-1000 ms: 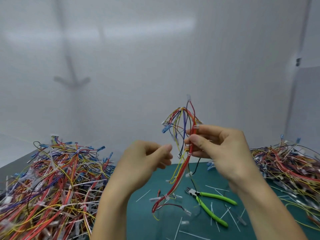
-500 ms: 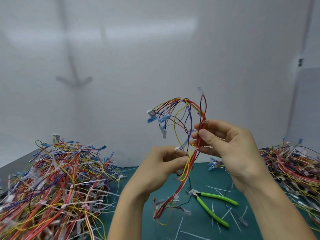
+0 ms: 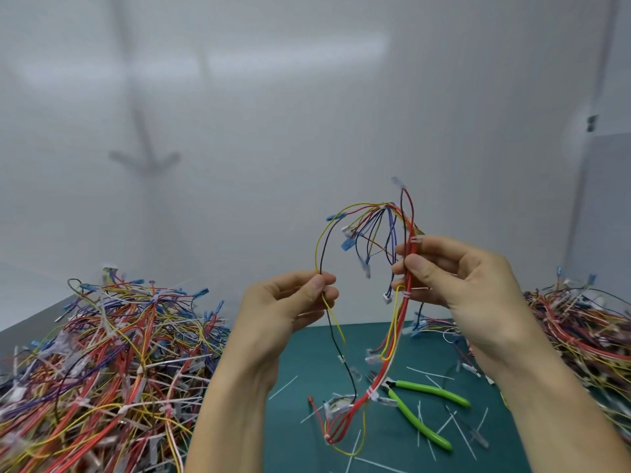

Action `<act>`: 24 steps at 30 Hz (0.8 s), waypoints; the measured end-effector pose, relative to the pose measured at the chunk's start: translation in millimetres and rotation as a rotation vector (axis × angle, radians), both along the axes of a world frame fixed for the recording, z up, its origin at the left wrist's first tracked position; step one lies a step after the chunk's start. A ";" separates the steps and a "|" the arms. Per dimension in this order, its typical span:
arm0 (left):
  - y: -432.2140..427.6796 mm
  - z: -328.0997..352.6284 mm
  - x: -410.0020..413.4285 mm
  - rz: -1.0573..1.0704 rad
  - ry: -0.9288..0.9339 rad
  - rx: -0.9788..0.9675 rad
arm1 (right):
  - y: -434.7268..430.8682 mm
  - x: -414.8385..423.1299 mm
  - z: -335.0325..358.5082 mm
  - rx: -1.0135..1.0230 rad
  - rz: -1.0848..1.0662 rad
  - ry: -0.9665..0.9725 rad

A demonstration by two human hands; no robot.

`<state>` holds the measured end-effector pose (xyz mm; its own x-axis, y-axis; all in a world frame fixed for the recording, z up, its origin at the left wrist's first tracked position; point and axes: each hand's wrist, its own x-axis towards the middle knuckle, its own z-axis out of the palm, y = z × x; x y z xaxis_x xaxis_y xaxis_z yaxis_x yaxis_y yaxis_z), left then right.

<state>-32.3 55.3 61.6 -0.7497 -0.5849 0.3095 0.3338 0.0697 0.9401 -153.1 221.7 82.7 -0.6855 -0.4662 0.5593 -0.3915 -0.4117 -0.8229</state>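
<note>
A wire harness (image 3: 392, 339) of red, yellow, blue and black wires with blue and clear connectors hangs upright above the green mat. My right hand (image 3: 454, 281) pinches its red trunk between thumb and fingers near the top. My left hand (image 3: 293, 302) pinches a yellow and a black wire (image 3: 321, 244) pulled out to the left of the trunk; they arc up to the harness top. The lower end of the harness trails onto the mat.
A large tangled pile of wire harnesses (image 3: 102, 370) fills the left. Another pile (image 3: 580, 336) lies at the right. Green-handled cutters (image 3: 423, 411) and several cut white cable-tie pieces (image 3: 454, 425) lie on the green mat (image 3: 307, 438). White walls stand behind.
My left hand took hold of the yellow and black wires and drew them left, away from the trunk. My right hand rose slightly with the harness.
</note>
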 end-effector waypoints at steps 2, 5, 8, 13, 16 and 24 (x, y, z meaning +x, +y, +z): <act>0.0 0.8 0.3 -0.013 0.019 0.009 | 0.2 -0.4 -0.3 -0.008 0.000 0.002; 1.5 2.6 0.8 -0.035 0.045 0.029 | 0.6 -1.1 -0.6 -0.008 -0.006 0.017; 1.0 0.8 -0.5 0.004 0.009 -0.047 | 0.8 -0.8 0.4 -0.031 -0.003 0.019; -2.7 -8.8 -8.0 0.133 -0.204 -0.333 | 1.1 0.7 1.1 -0.064 -0.021 0.028; -2.7 -11.7 -10.3 0.116 -0.338 -0.464 | -0.1 1.6 1.9 -0.100 -0.034 -0.001; 15.2 3.8 -2.3 -0.323 -0.359 -0.445 | -7.5 4.8 -0.8 -0.137 -0.091 -0.054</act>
